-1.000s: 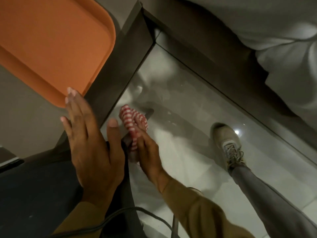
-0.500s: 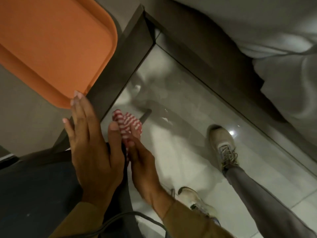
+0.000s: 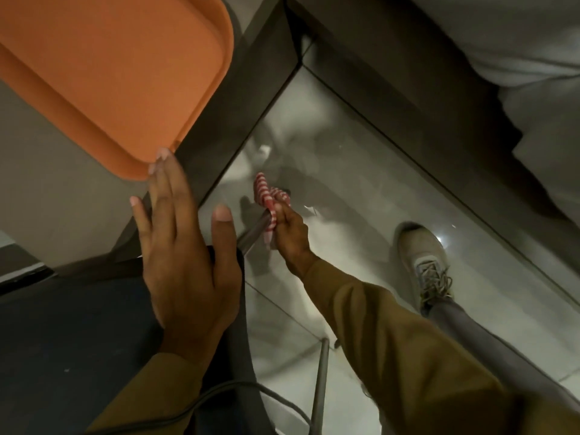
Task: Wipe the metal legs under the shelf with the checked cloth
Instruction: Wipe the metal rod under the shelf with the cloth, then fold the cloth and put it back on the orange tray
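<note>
Glossy floor (image 3: pixel 361 171), two metal legs (image 3: pixel 255 231) – one checked cloth (image 3: pixel 269 200), right hand (image 3: pixel 290 235) gripping.

Both arms wear long olive-brown sleeves (image 3: pixel 408 356) that end at the wrists, leaving the left hand (image 3: pixel 185 262) and right hand (image 3: pixel 290 233) bare, with pale, neatly kept fingernails. The right leg is in grey trousers (image 3: pixel 489 350) above a beige lace-up sneaker (image 3: pixel 423 255).
</note>
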`<state>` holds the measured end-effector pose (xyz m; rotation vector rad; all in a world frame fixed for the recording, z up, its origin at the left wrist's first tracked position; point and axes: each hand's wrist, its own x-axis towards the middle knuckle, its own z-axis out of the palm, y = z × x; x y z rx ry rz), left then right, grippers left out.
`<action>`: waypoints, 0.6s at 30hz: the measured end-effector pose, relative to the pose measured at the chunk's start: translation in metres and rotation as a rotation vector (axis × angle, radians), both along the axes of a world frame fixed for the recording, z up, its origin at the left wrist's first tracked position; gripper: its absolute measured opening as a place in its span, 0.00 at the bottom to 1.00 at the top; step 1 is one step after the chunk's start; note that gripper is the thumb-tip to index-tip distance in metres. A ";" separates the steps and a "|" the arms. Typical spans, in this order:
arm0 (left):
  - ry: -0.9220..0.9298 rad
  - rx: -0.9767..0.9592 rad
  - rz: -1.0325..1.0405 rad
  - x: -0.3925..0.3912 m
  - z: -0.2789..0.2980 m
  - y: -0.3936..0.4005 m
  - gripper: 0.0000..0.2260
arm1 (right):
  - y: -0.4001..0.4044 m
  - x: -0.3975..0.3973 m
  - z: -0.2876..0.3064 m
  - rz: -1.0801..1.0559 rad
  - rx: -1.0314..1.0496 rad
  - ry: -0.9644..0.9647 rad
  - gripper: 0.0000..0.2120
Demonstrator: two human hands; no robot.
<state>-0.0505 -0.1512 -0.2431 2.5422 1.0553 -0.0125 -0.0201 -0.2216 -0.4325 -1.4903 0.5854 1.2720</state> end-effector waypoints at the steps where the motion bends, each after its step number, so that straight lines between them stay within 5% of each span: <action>1: 0.004 -0.002 0.000 0.000 0.001 0.000 0.37 | -0.002 0.000 0.005 0.035 -0.008 -0.030 0.20; 12: -0.001 0.020 0.035 -0.004 -0.001 0.004 0.32 | -0.027 -0.003 0.132 0.276 0.146 -0.399 0.15; 18: -0.025 0.001 0.078 -0.005 -0.003 0.007 0.29 | -0.033 0.038 0.152 0.428 0.168 -0.303 0.13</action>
